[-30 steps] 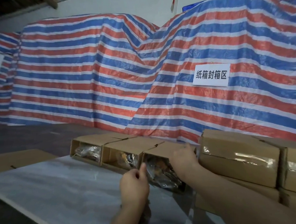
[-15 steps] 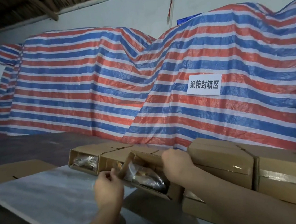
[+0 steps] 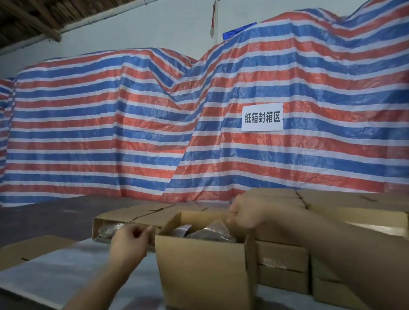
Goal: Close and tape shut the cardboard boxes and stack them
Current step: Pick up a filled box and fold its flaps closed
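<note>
An open cardboard box (image 3: pixel 205 274) stands upright on the white table (image 3: pixel 60 276) in front of me, with plastic-wrapped goods (image 3: pixel 206 232) showing inside. My right hand (image 3: pixel 246 213) grips the box's far top edge. My left hand (image 3: pixel 129 242) hovers just left of the box with its fingers curled, and it seems to hold nothing. Behind the box lie two more open boxes (image 3: pixel 129 219) on their sides. Taped boxes (image 3: pixel 284 264) are stacked to the right, partly hidden by my right arm.
A red, white and blue striped tarp (image 3: pixel 196 130) covers a tall pile behind the table, with a white paper sign (image 3: pixel 262 118) on it. Flat cardboard (image 3: pixel 25 249) lies at the left. Dark floor lies between the table and the tarp.
The box that lay on its side in the row has been pulled toward me and turned upright, opening upward. My left hand came off its flap. The view has tilted upward.
</note>
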Action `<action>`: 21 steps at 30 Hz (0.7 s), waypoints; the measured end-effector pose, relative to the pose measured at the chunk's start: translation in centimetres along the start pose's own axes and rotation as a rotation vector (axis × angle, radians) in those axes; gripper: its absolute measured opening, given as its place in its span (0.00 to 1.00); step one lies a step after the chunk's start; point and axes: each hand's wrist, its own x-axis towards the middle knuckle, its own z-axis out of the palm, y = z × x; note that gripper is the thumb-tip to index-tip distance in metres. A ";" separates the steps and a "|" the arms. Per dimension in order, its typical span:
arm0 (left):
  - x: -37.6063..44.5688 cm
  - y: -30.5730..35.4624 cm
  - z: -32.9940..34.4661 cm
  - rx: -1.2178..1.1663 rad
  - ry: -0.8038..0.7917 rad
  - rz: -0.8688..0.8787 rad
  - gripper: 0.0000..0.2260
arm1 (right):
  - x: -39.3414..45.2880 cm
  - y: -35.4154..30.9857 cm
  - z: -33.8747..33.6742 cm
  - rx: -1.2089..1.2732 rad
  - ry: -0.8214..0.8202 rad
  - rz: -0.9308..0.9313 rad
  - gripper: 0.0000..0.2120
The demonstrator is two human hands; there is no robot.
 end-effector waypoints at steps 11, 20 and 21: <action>-8.1 8.8 8.4 -0.017 -0.632 0.074 0.08 | -13.2 12.8 -3.3 0.017 -0.072 0.202 0.12; -13.8 12.2 13.1 -0.126 -0.858 0.215 0.17 | -18.5 18.5 -4.1 0.260 -0.056 0.353 0.06; -14.1 12.6 13.7 -0.108 -0.805 0.224 0.21 | -18.7 18.8 -3.8 0.314 -0.024 0.363 0.08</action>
